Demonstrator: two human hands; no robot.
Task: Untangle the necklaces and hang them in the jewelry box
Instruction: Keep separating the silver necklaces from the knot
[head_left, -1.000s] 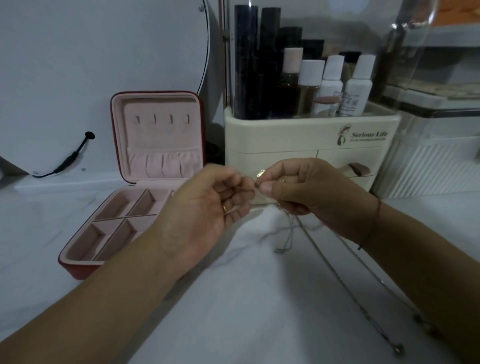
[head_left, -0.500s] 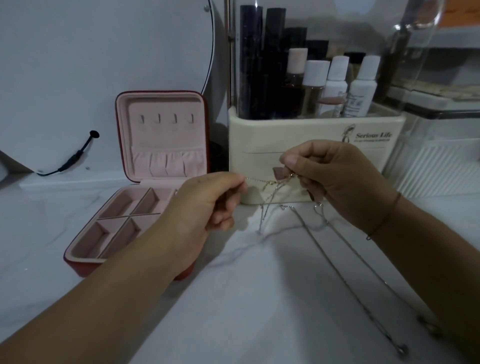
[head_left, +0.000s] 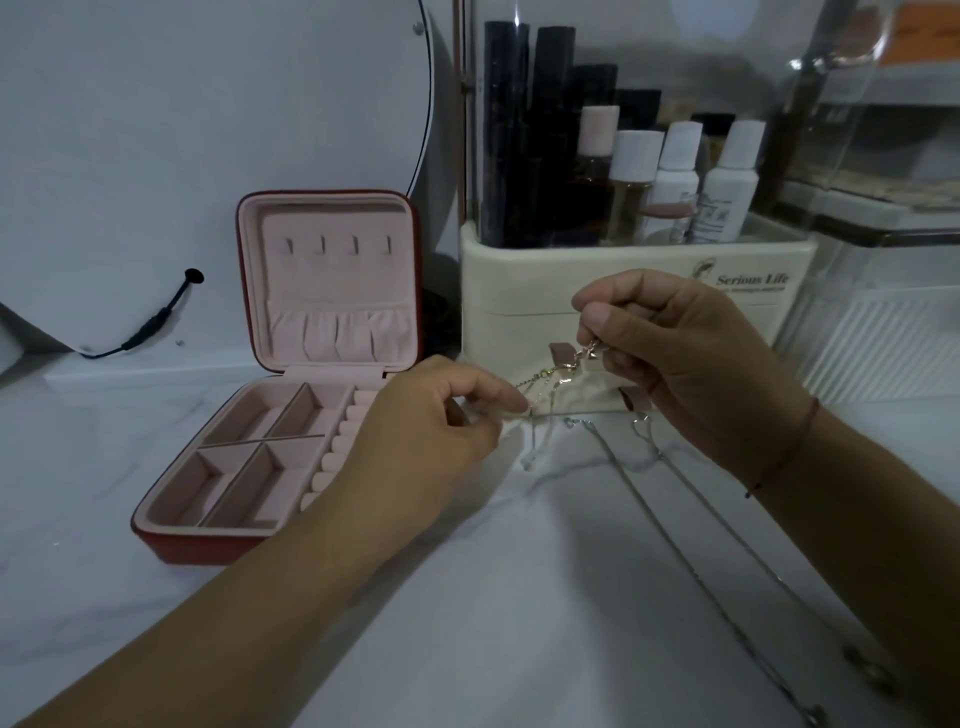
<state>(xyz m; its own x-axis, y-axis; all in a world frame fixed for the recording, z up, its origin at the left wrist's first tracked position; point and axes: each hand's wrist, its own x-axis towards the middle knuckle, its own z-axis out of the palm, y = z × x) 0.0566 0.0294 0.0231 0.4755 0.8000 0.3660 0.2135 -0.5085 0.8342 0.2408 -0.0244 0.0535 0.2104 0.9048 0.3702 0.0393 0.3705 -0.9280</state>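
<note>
Here, a fine gold necklace (head_left: 540, 375) amid thin silver chains (head_left: 627, 478).

this is a home dressing table, a vanity corner for make-up and jewellery. a round mirror (head_left: 208, 130) with a black cable (head_left: 156, 322) plugged in near its rim stands at the back, and beside it a cream organiser (head_left: 519, 270) marked "serious life" holds white-capped bottles (head_left: 727, 182) and dark tubes (head_left: 506, 130) behind a clear cover. an open, pink-lined jewelry box (head_left: 332, 291) sits on the white marbled top (head_left: 519, 597).
</note>
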